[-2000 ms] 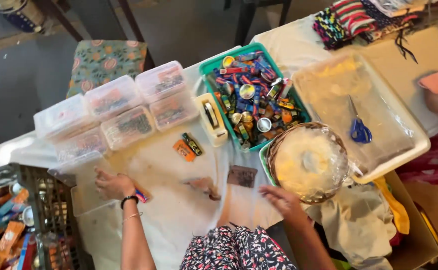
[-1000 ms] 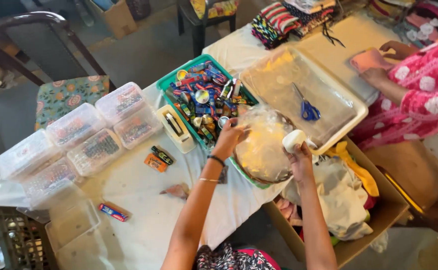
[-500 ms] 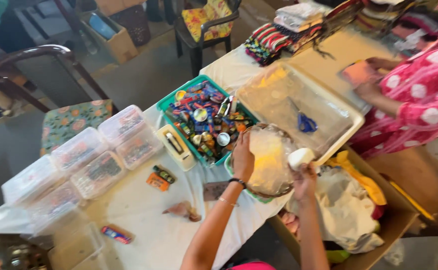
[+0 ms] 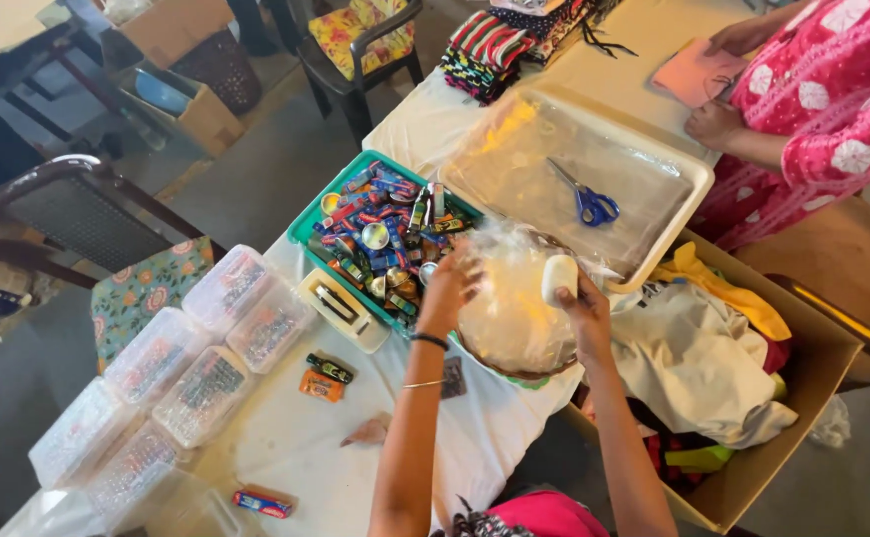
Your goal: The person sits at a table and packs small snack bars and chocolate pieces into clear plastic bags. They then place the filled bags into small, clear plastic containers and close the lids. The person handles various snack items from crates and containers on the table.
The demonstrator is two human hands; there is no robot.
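A round basket wrapped in clear plastic film (image 4: 515, 308) sits at the table's near edge. My left hand (image 4: 447, 290) presses against the film on its left side. My right hand (image 4: 582, 303) is at the right side, holding a small white oval object (image 4: 558, 277), perhaps a roll of tape. Behind the basket is a green tray (image 4: 308, 231) full of small colourful packets and tins.
A white tray (image 4: 689, 214) covered with film holds blue scissors (image 4: 586, 202). Several clear lidded boxes (image 4: 206, 348) line the left. A cardboard box of cloth (image 4: 803, 398) stands at the right. Another person in a pink dress (image 4: 833, 109) works at the far right.
Both my hands came up from the table's near part to the wrapped basket, and my right hand took up the white object. The view shifted right.
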